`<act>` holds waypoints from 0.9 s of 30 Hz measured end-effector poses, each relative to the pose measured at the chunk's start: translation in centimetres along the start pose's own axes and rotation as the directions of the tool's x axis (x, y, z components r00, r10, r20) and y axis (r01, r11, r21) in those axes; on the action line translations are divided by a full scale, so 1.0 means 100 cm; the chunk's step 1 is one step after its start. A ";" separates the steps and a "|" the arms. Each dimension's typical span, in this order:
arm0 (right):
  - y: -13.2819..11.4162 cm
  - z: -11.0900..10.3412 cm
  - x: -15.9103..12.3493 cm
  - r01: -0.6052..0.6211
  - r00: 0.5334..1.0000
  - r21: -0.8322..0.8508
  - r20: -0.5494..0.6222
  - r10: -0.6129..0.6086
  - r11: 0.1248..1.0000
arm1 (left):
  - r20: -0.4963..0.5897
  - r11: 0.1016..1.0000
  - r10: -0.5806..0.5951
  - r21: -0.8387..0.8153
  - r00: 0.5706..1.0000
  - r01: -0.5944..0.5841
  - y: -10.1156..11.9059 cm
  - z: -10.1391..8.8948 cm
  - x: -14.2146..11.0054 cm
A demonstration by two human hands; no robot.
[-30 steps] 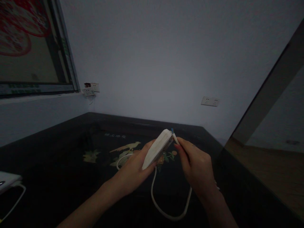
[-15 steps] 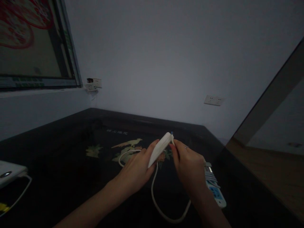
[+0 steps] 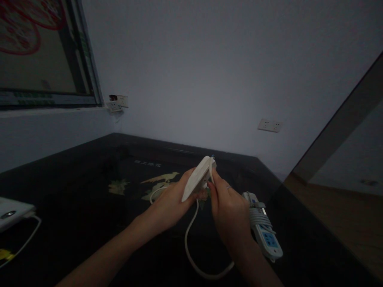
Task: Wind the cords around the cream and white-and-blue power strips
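Observation:
My left hand (image 3: pixel 176 195) is wrapped round a white power strip (image 3: pixel 197 177), tilted up above the black table. The strip's outlet face is turned to the right and mostly hidden. My right hand (image 3: pixel 229 201) pinches the white cable (image 3: pixel 210 169) against that side of the strip. A small blue bit (image 3: pixel 212 156) shows at the strip's far end. Below my hands the cable hangs in a loose loop, and another part of it curves out left of my left hand. Just right of my right hand lies a second power strip (image 3: pixel 271 239) with grey cable wound round it.
The black table (image 3: pixel 89 223) bears a bird and flower picture. At its left edge sits a white device (image 3: pixel 14 213) with a cable and a yellow item (image 3: pixel 6 254). Wall sockets (image 3: pixel 269 125) are behind, with loose-hanging ones (image 3: pixel 115 106) near the window.
Both hands have shifted slightly left with the power strip, whose outlet side now shows more. My right hand has slid down the cable, uncovering more of the wound strip at right.

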State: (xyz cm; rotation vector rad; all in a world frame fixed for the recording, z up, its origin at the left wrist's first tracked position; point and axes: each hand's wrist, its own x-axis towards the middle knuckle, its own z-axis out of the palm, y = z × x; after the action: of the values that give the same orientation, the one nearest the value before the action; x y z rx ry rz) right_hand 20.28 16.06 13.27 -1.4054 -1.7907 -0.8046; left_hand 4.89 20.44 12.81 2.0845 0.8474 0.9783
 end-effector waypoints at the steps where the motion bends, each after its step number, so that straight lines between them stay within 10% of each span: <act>1: 0.001 0.000 0.000 0.022 1.000 -0.001 -0.019 -0.022 1.000 | -0.011 1.000 0.016 0.013 1.000 -0.016 0.000 0.001 -0.001; 8: 0.001 0.008 -0.004 0.054 0.998 -0.009 0.024 -0.054 0.999 | -0.019 0.979 -0.038 0.198 0.999 0.041 -0.009 0.009 -0.003; 14: 0.006 0.004 0.003 -0.015 0.992 0.087 0.129 0.003 0.996 | 0.063 0.981 -0.027 -0.188 0.998 0.039 -0.008 0.007 0.004; 22: 0.018 -0.007 0.009 -0.110 0.992 0.539 0.112 0.059 0.835 | 0.211 0.597 -0.200 -0.748 0.957 0.290 0.000 0.005 0.000; 27: 0.032 0.000 0.013 -0.246 0.968 0.742 0.222 0.117 0.624 | 0.170 0.428 -0.136 -0.878 0.976 0.213 -0.003 -0.003 0.002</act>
State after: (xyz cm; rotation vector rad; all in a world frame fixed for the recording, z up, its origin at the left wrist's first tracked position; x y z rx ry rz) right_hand 23.21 17.40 14.49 -1.0331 -1.7351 0.2151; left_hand 4.64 20.82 12.85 1.0437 0.3223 0.9232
